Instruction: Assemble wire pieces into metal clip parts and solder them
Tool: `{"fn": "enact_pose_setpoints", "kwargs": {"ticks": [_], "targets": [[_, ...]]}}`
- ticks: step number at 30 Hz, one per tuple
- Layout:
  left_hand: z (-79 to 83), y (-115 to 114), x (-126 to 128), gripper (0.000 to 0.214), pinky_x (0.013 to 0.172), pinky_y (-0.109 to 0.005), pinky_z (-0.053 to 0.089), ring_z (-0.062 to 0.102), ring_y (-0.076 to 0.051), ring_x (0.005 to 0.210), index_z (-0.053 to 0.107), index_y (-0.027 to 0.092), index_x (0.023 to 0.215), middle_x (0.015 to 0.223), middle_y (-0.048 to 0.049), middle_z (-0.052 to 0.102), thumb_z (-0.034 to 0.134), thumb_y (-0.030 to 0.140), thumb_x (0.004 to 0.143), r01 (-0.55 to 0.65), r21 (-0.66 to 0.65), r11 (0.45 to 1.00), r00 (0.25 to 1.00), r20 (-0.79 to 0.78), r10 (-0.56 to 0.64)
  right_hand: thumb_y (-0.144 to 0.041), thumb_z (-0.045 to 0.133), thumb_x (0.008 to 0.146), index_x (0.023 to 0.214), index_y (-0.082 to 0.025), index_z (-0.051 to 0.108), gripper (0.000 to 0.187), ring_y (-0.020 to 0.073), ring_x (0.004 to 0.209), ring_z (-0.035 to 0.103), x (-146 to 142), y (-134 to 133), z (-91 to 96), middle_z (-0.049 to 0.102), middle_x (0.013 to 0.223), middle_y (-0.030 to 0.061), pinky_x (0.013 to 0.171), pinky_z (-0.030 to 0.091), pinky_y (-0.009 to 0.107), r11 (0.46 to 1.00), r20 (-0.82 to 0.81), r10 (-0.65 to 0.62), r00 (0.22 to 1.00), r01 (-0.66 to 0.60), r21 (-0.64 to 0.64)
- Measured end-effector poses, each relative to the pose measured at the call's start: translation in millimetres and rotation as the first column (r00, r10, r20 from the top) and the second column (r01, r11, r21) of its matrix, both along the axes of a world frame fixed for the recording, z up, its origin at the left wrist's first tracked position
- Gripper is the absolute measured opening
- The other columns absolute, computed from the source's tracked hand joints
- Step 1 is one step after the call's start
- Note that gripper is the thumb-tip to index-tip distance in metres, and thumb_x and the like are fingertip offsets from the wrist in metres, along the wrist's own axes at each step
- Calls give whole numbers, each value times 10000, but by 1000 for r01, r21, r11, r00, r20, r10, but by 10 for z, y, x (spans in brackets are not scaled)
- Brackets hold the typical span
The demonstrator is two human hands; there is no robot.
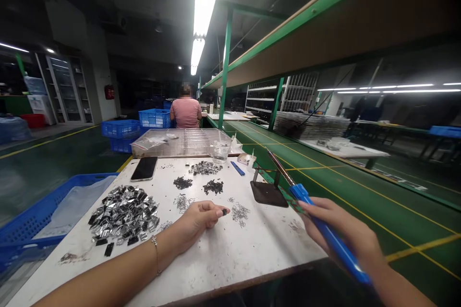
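My left hand (pixel 200 218) rests on the white worktable (pixel 223 259) and pinches a tiny dark part (pixel 224 211) between thumb and fingertips. My right hand (pixel 340 232) is wrapped round the blue handle of a soldering iron (pixel 306 199), whose metal tip points up and away over a small black stand (pixel 268 192). A little heap of wire springs (pixel 240 212) lies just right of the pinched part. Two small piles of dark parts (pixel 213 186) sit farther back.
A big pile of shiny metal pieces (pixel 124 213) lies at the left. A phone (pixel 144 168), a clear cup (pixel 220 151) and a clear tray (pixel 180 141) stand at the back. A blue crate (pixel 32 218) sits left. A person in pink (pixel 186 111) sits ahead.
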State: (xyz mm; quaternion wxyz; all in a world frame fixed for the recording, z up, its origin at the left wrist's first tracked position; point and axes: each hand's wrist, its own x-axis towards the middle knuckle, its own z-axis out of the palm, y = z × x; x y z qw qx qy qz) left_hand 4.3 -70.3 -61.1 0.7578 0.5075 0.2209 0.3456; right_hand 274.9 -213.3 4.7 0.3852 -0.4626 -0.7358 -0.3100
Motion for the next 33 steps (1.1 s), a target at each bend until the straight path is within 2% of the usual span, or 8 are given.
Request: {"fn": "enact_pose_setpoints", "kwargs": {"ticks": [3, 5, 7, 9, 14, 19, 28, 33], "targets": [[2, 0, -8, 293, 607, -233, 289, 541, -181, 862, 545, 148, 561, 575, -24, 513, 794, 271, 651, 14, -15, 1000, 1000, -2, -14, -219, 663, 785, 921, -267, 602, 157, 189, 598, 677, -189, -170, -14, 705, 765, 15, 535, 540, 255, 997, -396, 13, 918, -42, -64], [-12, 11, -8, 273, 621, -228, 301, 540, -200, 947, 556, 151, 573, 542, -14, 475, 787, 263, 668, 25, -22, 999, 1000, 2, -25, -256, 609, 824, 868, -261, 590, 48, 193, 567, 671, -294, -263, -48, 697, 689, 11, 475, 524, 247, 979, -540, -44, 841, -71, -190], [-26, 21, -6, 252, 642, -224, 314, 531, -208, 1013, 571, 152, 586, 525, -11, 458, 781, 255, 681, 34, -29, 999, 999, 4, -34, -285, 596, 824, 829, -252, 594, 34, 191, 536, 663, -366, -310, -75, 690, 645, 13, 438, 509, 240, 964, -547, -19, 837, -130, -233], [-34, 26, -6, 243, 650, -219, 320, 540, -196, 987, 577, 151, 589, 535, -12, 472, 779, 245, 686, 37, -36, 999, 999, 6, -37, -286, 607, 803, 808, -244, 610, 42, 184, 511, 655, -416, -315, -83, 691, 635, 17, 426, 500, 235, 948, -503, 21, 864, -177, -264], [-38, 31, -14, 221, 620, -221, 315, 500, -103, 677, 593, 133, 614, 760, -50, 613, 767, 237, 703, 50, -31, 998, 999, -3, -50, -256, 586, 796, 757, -237, 610, 50, 161, 471, 613, -514, -279, -88, 656, 598, 9, 421, 472, 238, 909, -491, 12, 871, -214, -358], [-46, 44, -10, 249, 588, -228, 305, 411, -70, 557, 580, 128, 586, 810, -58, 633, 780, 242, 680, 46, -32, 998, 999, -9, -46, -293, 572, 810, 766, -232, 599, 80, 166, 500, 611, -492, -243, -223, 653, 616, 20, 419, 452, 242, 877, -503, -3, 864, -239, -417], [-36, 40, -21, 214, 624, -247, 330, 448, -94, 604, 613, 139, 608, 806, -54, 636, 770, 261, 686, 57, 6, 998, 996, -64, -57, -276, 578, 804, 755, -236, 587, 63, 148, 472, 588, -496, -222, -241, 627, 588, -7, 403, 432, 225, 880, -482, 3, 876, -232, -415], [-16, 36, -21, 238, 648, -256, 335, 508, -128, 691, 597, 144, 587, 803, -54, 637, 779, 274, 667, 47, 7, 999, 995, -90, -46, -312, 572, 812, 720, -231, 568, 122, 148, 454, 577, -520, -228, -212, 628, 577, -7, 404, 431, 235, 852, -507, -62, 859, -219, -475]]}}
